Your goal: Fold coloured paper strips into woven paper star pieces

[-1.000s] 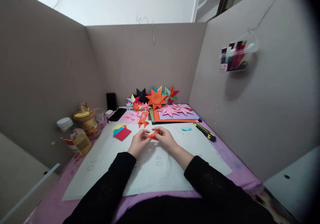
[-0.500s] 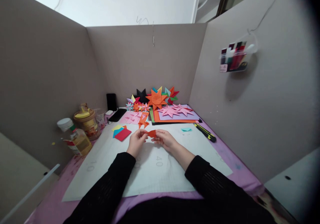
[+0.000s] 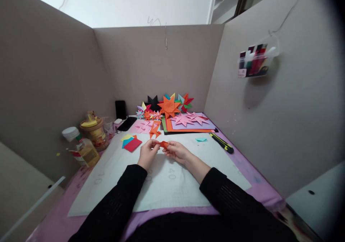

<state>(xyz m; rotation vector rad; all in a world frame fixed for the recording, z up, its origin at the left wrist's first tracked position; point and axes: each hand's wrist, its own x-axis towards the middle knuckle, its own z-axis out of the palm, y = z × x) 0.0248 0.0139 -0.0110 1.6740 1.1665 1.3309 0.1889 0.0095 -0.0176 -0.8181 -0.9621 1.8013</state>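
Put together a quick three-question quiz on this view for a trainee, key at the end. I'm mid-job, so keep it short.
1. Multiple choice: what are the left hand and the right hand holding between them?
a) a pink star
b) a folded orange paper
c) a black phone

2. True or false: the small teal paper lies between the right hand and the yellow-and-black cutter.

3. Fill in: in the loose paper pile to the left of the left hand, the sheet lying on top is ____.

Key: 1: b; 2: true; 3: red.
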